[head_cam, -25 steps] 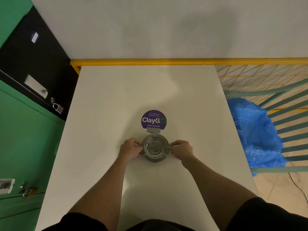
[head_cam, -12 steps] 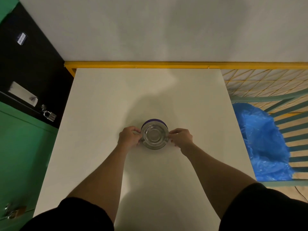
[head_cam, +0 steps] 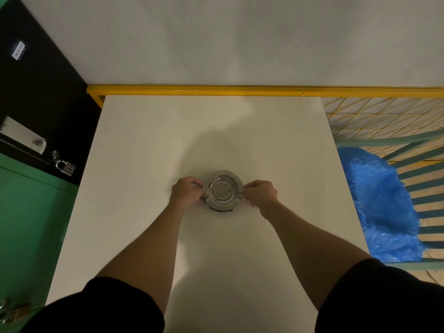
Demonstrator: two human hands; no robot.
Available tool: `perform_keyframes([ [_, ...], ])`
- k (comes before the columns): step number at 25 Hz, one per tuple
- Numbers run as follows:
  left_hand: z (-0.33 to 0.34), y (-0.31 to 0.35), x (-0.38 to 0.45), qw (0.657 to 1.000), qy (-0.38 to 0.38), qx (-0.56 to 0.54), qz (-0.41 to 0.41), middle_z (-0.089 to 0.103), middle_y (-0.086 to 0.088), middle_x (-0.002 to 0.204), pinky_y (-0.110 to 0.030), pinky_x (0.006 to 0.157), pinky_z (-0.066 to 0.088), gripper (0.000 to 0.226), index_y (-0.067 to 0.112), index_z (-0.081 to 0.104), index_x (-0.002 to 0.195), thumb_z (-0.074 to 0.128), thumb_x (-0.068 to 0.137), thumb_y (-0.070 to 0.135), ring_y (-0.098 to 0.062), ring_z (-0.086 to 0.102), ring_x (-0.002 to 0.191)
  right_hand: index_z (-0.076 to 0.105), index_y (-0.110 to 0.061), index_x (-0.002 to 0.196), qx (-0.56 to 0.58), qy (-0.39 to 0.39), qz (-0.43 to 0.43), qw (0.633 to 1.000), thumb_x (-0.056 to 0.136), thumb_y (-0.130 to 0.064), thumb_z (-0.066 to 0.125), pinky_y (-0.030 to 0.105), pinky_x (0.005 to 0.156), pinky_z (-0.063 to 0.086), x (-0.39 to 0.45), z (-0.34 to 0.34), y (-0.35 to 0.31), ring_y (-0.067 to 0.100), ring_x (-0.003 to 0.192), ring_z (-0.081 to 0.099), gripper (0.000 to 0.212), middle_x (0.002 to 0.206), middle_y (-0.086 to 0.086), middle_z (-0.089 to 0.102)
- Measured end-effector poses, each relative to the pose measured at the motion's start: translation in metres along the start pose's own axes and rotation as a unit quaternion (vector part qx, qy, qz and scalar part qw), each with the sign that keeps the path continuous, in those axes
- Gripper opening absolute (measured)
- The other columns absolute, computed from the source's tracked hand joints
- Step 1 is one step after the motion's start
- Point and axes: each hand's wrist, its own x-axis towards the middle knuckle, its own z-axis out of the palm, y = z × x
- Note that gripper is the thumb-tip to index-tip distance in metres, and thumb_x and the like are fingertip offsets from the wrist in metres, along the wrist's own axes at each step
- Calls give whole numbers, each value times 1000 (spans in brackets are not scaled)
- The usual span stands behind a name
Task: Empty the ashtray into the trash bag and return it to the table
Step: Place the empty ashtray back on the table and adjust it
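A round shiny metal ashtray [head_cam: 223,190] sits near the middle of the white counter [head_cam: 149,145]. The person has both hands on it. The left hand [head_cam: 187,193] pinches the left edge of the rim, with its fingers curled in tight. The right hand [head_cam: 260,193] pinches the right edge the same way. So each grip is pressed on the ashtray, one on each side. I cannot tell if the ashtray rests flat on the counter or is lifted a tiny bit; a dark edge shows under its near side. The inside of the ashtray looks bare and shiny, with no ash or butts that I can see. A big blue trash bag [head_cam: 382,205] hangs off the right side of the counter, well apart from the ashtray, inside a green rack [head_cam: 422,169] with slats. On the left is a green cabinet [head_cam: 26,212] with a small silver padlock [head_cam: 64,166]. I think this is the last step: setting the clean ashtray down on the counter. It looks empty, and it is far from the bag, so the dumping seems done. The next move should be easy. The ashtray needs to sit flat and steady, and then both hands can let go and pull away to the sides. The fingers should open softly so the light metal dish does not slide or spin. If there is some ash left that I cannot see, the ashtray would need a trip to the bag first.
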Motion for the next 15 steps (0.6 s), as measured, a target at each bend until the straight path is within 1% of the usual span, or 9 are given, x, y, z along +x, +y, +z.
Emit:
perform_keyframes([
  [2,1,-1,1,1000,-1,1,-1,74,-10,67,-26,57,57,12,23,70,82,71,76,13,-20,69,51,72,-22,70,-1,0,1,1000,78,-9,71,28,63,49,0,0,0,22,74,63,15,87,9,74],
  [4,1,-1,1,1000,2,-8,-5,73,-7,65,-24,52,55,11,22,71,83,71,76,14,-15,67,46,72,-22,69,2,0,4,1000,78,-9,70,27,64,49,0,0,0,22,76,64,16,88,9,74],
  [9,0,-2,-1,999,19,-22,-17,73,-7,62,-30,57,59,5,22,69,79,71,74,20,-18,64,46,72,-20,71,16,11,9,1000,78,-11,68,30,66,52,-1,-2,3,25,77,65,12,89,10,75],
  [12,0,-5,-1,999,23,-23,-17,74,-10,65,-32,60,60,6,22,69,77,72,74,17,-19,65,48,73,-20,72,21,6,6,1000,78,-11,69,31,70,55,-1,-2,3,26,80,65,11,89,11,75],
  [15,1,-4,-1,1000,17,-17,-8,73,-10,64,-30,61,59,9,22,69,77,71,74,14,-20,64,47,73,-20,73,14,-2,2,1000,79,-9,69,29,67,51,-1,-1,3,23,79,64,13,88,9,74],
])
